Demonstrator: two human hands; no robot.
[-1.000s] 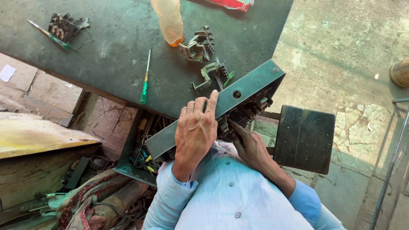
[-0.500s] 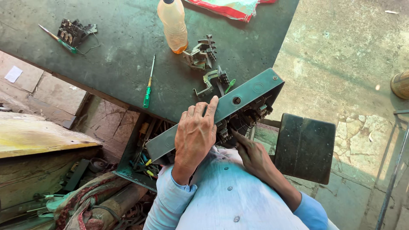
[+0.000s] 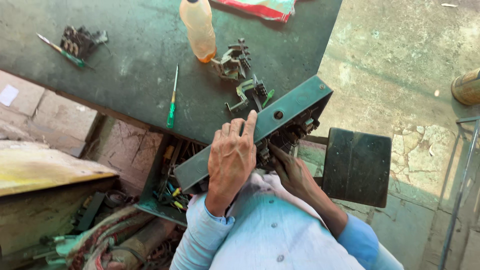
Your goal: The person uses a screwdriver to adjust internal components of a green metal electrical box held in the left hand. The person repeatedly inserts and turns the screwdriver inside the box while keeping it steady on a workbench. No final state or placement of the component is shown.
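On the counter edge: a long green metal box (image 3: pixel 255 132) sits tilted, one end up on the dark green counter (image 3: pixel 135 65), the other end down over the person's lap.
Left hand: left hand (image 3: pixel 231 161) lies flat on the outer face of the box, fingers spread and pressing on it, index finger stretched up toward a small round hole.
Right hand: right hand (image 3: pixel 291 172) is tucked under the box's open side, fingertips in among the dark switch parts (image 3: pixel 290 135). Can't tell if it's actually pinching anything in there, fingers are hidden.
Just past the box: two loose grey metal mechanisms, one (image 3: pixel 248 95) almost touching the box's upper end, the other (image 3: pixel 231 61) a bit further back.
Bottle: orange plastic bottle (image 3: pixel 198 27) standing upright near the further mechanism.
Screwdrivers: a green-handled one (image 3: pixel 172 100) lying left of the box, another (image 3: pixel 60 50) over by a black part (image 3: pixel 80 40) at the far left.
Below the counter: an open drawer (image 3: pixel 167 175) full of small tools and wires.
Right side: dark square stool (image 3: pixel 356 166) on the concrete floor.
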